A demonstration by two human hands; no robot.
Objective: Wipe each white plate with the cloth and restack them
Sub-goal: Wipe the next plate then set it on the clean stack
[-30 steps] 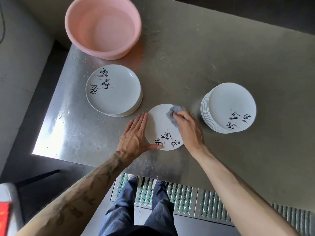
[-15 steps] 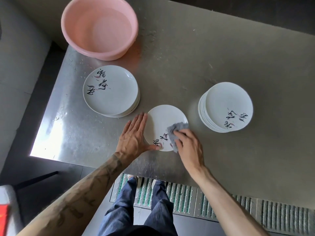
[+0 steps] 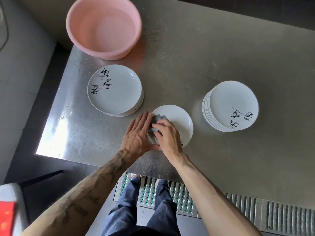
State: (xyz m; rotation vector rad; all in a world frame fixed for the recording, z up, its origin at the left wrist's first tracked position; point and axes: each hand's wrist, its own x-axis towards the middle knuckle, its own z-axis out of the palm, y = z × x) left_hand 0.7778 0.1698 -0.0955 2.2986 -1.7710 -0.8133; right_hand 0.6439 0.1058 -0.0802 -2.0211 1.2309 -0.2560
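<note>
A single white plate (image 3: 180,120) lies flat on the steel table (image 3: 187,65), near its front edge. My right hand (image 3: 167,136) grips a crumpled grey cloth (image 3: 157,119) and presses it on the plate's left side. My left hand (image 3: 137,135) lies flat with straight fingers against the plate's left rim, thumb along the near edge. A low stack of white plates with black calligraphy (image 3: 115,89) stands to the left. To the right stands a taller stack of the same plates (image 3: 230,106).
A pink plastic basin (image 3: 104,26) sits at the back left of the table. The table's left edge drops to a dark floor. Metal floor grating (image 3: 238,206) runs below the front edge, by my legs.
My right hand has swept the cloth from the plate's far right, down its near side, and over to its left side. My left hand stayed against the rim.
</note>
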